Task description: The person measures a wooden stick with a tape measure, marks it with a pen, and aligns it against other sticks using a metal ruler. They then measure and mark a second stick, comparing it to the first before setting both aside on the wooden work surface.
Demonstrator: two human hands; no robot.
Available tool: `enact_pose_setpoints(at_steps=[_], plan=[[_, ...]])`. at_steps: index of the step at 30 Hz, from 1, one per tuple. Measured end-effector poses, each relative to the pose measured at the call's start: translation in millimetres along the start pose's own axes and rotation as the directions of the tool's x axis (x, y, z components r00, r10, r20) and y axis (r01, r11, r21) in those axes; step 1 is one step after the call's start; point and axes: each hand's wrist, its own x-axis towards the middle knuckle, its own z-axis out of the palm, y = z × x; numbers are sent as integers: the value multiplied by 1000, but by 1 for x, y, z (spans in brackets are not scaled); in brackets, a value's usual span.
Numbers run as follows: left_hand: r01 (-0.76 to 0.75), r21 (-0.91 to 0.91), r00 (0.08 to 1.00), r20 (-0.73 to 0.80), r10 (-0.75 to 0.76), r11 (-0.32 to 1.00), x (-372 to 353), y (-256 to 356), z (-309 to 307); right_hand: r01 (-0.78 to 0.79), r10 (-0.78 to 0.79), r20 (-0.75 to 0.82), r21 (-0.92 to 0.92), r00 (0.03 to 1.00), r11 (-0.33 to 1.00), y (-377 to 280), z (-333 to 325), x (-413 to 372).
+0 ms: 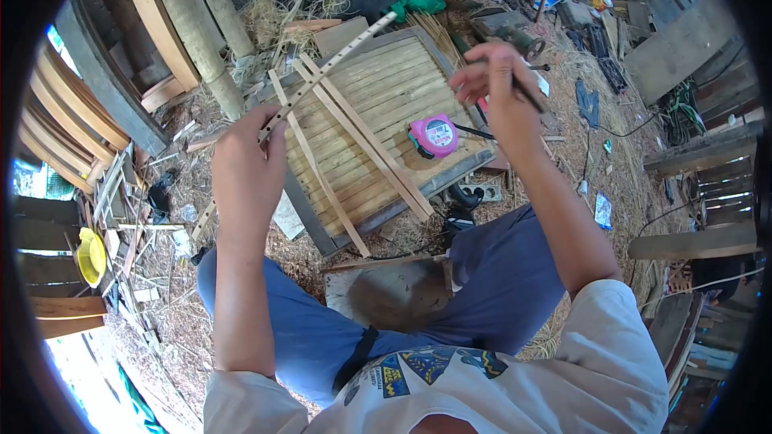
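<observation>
Left hand (248, 162) upright, gripping bamboo strip (330, 64), right hand (498, 92) pinching pencil (528, 96)

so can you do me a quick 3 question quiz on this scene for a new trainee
1. True or false: the pink tape measure lies on the woven bamboo panel.
2. What does the left hand hold? A) a long bamboo strip B) a hammer C) a saw
3. Which hand is nearer the tape measure?
Key: 1 true; 2 A; 3 the right hand, whose fingers pinch a thin dark tool.
</observation>
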Motion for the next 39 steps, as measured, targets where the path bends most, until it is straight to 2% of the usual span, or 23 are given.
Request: enact_pose_setpoints(at_steps=[1,4,7,8,11,12,15,19,20,21,23,25,27,29,31,33,34,37,39], plan=[[-19,1,1000,-7,19,1000,0,-4,3,-32,33,29,-22,999,999,3,0,-4],[13,-74,995,95,-6,997,0,-5,11,-92,98,75,-86,992,992,7,-6,-13],[-127,-92,988,80,134,988,-4,6,29,-13,18,26,-180,999,984,-1,-31,-11],[-161,-74,981,95,168,984,-5,12,34,71,-55,72,-239,996,968,4,-50,-6],[-177,-146,971,137,197,973,-7,35,51,-11,25,57,-223,998,975,-13,-92,-1],[-172,-181,970,139,198,968,-9,38,61,5,12,80,-209,997,978,-15,-106,3],[-200,-253,945,207,255,947,-10,52,87,-132,178,110,-337,978,932,-16,-143,4],[-206,-352,890,320,324,913,-1,80,115,-86,256,290,-491,922,867,59,-200,8],[-151,-355,879,379,289,923,4,91,120,-82,242,301,-459,923,885,95,-214,5],[-174,-332,878,374,298,927,10,99,127,-273,377,200,-406,905,872,125,-221,2],[-212,-279,878,366,308,937,27,107,143,-612,637,38,-238,770,754,184,-224,-6],[-138,-297,858,441,264,945,47,106,163,-726,720,-97,-86,688,682,248,-220,-16],[-101,-280,833,502,235,955,58,93,179,-812,815,-187,113,548,572,311,-210,-21],[-82,-266,814,538,218,960,66,83,194,-821,901,-240,377,361,429,374,-194,-22],[-112,-222,808,547,219,969,73,83,200,-784,931,-239,504,277,363,438,-183,-17],[-73,-209,822,541,178,975,75,81,209,-721,939,-278,606,203,336,474,-171,-1],[-57,-205,824,543,163,977,77,81,213,-672,931,-302,648,204,358,486,-165,8],[-41,-221,816,555,160,974,84,76,222,-648,868,-432,593,245,478,507,-158,29],[-37,-221,812,562,158,975,87,84,219,-606,909,-402,697,114,384,517,-161,40]])
